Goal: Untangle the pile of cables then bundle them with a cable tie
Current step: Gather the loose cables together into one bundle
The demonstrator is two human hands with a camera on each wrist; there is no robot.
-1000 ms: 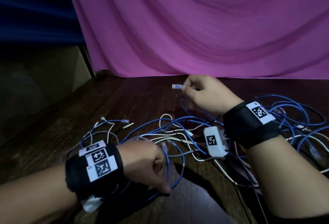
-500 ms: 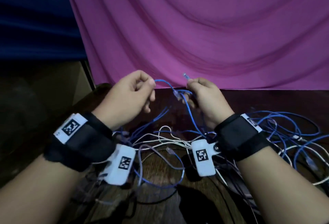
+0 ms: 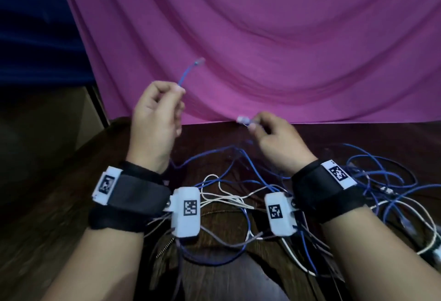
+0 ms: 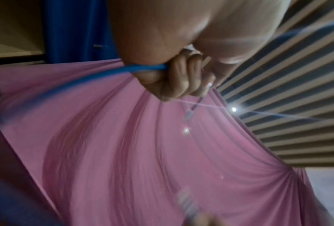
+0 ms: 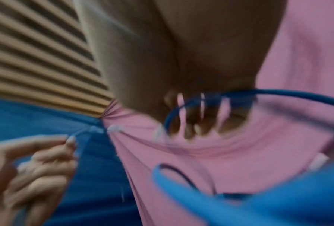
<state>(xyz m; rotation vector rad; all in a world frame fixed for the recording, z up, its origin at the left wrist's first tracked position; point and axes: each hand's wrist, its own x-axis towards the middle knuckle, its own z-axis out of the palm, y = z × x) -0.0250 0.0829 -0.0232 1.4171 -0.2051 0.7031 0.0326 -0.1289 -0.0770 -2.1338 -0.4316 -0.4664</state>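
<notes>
A thin, limp blue network cable (image 3: 185,75) with a clear plug is pinched near its end by the left hand (image 3: 155,119) and lifted above the dark wooden tabletop (image 3: 238,138). A second clear-plugged cable end (image 3: 243,119) is pinched by the right hand (image 3: 276,140) towards the tabletop's far edge. The light, flexible tangle of blue and white cables (image 3: 238,195) lies mid-tabletop, is judged best taken near the stiff plugs, and no container is seen.

Blurred fingers (image 5: 189,122), seemingly round blue cable (image 5: 290,92)

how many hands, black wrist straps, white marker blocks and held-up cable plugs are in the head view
hands: 2, left hand, right hand
black wrist straps: 2
white marker blocks: 4
cable plugs held up: 2, on blue cable ends the hands pinch
total: 10
</notes>
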